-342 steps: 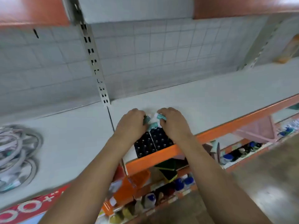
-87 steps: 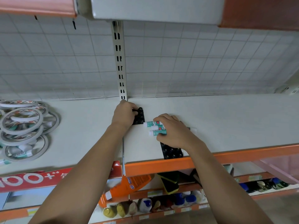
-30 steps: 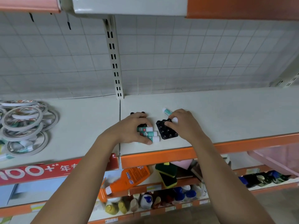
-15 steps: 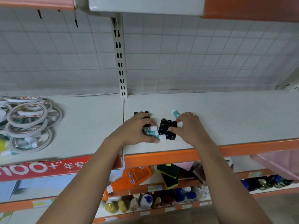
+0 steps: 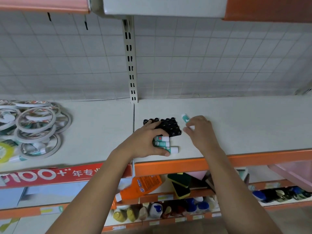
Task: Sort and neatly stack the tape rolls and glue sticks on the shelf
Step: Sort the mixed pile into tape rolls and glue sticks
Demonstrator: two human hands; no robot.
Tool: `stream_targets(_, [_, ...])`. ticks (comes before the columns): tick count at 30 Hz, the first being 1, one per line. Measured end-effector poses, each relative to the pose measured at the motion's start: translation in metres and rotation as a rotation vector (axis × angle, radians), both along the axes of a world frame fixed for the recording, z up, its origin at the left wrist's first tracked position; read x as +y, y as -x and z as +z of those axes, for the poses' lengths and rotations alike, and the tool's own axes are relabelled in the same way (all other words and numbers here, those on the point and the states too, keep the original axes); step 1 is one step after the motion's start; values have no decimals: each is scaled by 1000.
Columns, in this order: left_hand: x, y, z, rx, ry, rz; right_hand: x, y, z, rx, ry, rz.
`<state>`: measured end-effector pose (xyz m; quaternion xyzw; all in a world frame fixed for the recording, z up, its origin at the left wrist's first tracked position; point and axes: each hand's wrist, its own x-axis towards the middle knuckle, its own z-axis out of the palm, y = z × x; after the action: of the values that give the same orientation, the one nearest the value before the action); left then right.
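Three teal-and-white glue sticks lie side by side on the white shelf, and my left hand grips them. Behind them stand two black packs of upright glue sticks, side by side and touching. My right hand hovers beside the right pack, fingers loosely curled over a single loose glue stick lying on the shelf. A heap of white tape rolls lies at the far left of the shelf.
A slotted metal upright and a wire-grid back wall close the shelf behind. An orange rail edges the shelf front. Below are an orange bottle, sponges and small bottles. A yellow tape roll lies at the left edge.
The second black pack has been pushed back next to the first. My right hand has let go of it and moved right toward the loose glue stick. My left hand still holds the three sticks.
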<state>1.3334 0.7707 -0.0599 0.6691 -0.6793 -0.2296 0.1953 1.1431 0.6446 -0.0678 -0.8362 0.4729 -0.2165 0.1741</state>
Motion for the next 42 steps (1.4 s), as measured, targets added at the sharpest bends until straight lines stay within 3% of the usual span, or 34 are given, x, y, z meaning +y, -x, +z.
stream_targets(11, [12, 8, 0, -85, 31, 4, 60, 33, 30, 80, -339, 168])
stream_targets(15, [14, 4, 2, -50, 15, 17, 45, 17, 24, 76, -151, 88])
stream_targets(18, [13, 2, 1, -42, 41, 47, 27, -1, 14, 86, -35, 193])
stream_targets(23, [2, 3, -5, 2, -26, 94, 19, -7, 5, 102, -91, 240])
stream_targets(42, [-30, -14, -8, 9, 48, 80, 1, -23, -1, 117, -13, 247])
